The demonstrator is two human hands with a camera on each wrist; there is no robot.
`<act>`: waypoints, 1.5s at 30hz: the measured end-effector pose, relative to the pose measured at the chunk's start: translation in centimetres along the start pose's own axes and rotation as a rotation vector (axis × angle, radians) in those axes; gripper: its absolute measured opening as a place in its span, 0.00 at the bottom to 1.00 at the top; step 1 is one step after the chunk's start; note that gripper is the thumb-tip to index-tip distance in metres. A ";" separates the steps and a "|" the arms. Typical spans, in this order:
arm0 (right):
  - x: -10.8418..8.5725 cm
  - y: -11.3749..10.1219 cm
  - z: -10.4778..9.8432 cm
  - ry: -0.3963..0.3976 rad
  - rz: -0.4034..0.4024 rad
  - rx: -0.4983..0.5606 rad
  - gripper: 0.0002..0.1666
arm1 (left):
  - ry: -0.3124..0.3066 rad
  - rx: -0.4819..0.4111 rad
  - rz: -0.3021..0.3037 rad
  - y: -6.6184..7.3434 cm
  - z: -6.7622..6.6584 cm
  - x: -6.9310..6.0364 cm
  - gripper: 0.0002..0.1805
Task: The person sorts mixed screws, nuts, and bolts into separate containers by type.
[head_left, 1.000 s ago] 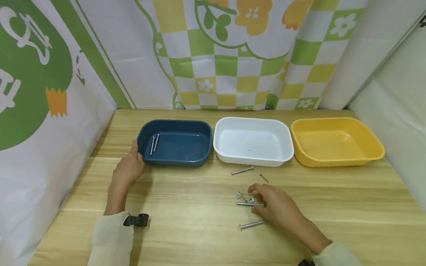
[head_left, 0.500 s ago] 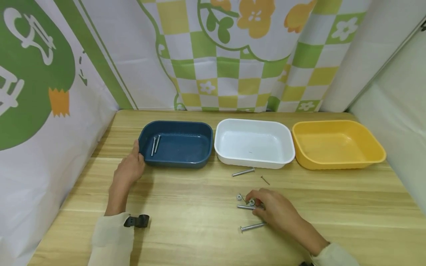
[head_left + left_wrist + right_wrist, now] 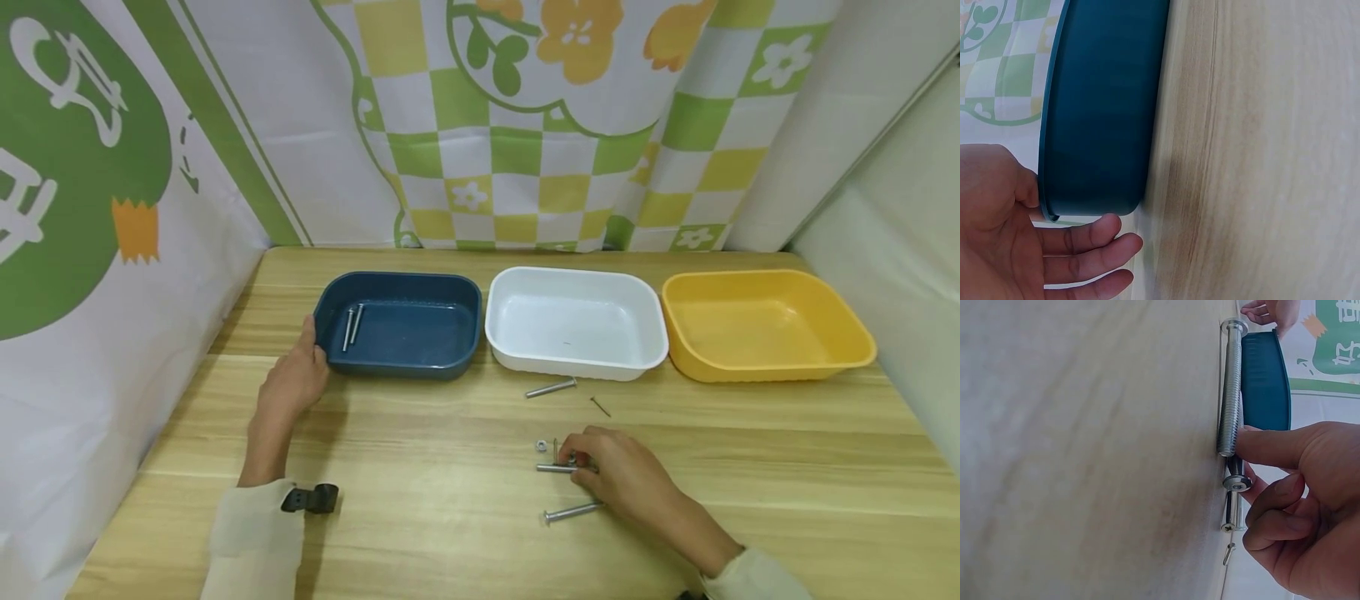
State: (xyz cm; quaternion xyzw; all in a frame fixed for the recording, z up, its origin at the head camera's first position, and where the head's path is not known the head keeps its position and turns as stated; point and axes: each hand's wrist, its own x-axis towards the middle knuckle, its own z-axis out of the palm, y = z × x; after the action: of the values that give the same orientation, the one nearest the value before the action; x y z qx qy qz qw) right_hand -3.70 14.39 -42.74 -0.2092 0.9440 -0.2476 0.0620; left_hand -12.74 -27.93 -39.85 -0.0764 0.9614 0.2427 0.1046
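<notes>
In the head view my left hand [image 3: 294, 379] holds the left front corner of a dark blue tray [image 3: 442, 362] between thumb and index finger; the other fingers [image 3: 1091, 256] stretch below the rim in the left wrist view. My right hand [image 3: 626, 471] bends over a bolt [image 3: 553, 468], index finger and thumb on either side of it. A nut [image 3: 572, 458] is mostly covered by the fingertips, so its grip is unclear. Beside them lie another nut [image 3: 542, 446] and a nail [image 3: 556, 450]. A second bolt [image 3: 572, 512] lies nearer me, its threads plain in the right wrist view.
Two bolts [image 3: 352, 327] lie inside the blue tray. A white tray [image 3: 577, 367] and a yellow tray [image 3: 772, 371] stand in line to its right. Before the white tray are a bolt [image 3: 551, 388] and a nail [image 3: 601, 406]. A patterned curtain [image 3: 517, 158] hangs behind the table.
My right hand's fingers have closed in over the right-hand nut, now mostly hidden. The nail beside it has swung from slanted to nearly upright in view. My left hand stays at the blue tray.
</notes>
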 end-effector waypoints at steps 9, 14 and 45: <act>-0.1 0.0 0.0 0.004 -0.019 0.005 0.16 | 0.025 -0.004 0.009 -0.2 0.2 0.0 0.33; -0.3 0.0 -0.2 0.002 -0.027 0.017 0.15 | 0.032 0.006 0.016 -0.2 0.2 -0.1 0.33; 7.7 -2.9 -3.4 0.190 -0.160 0.157 0.10 | 0.029 -0.005 -0.004 0.0 0.1 -0.1 0.34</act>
State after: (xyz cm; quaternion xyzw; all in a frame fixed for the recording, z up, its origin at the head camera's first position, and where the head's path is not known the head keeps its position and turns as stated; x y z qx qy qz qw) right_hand -10.34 10.36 -38.46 -0.2537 0.9036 -0.3437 -0.0313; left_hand -12.68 -27.87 -39.88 -0.0819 0.9621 0.2439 0.0908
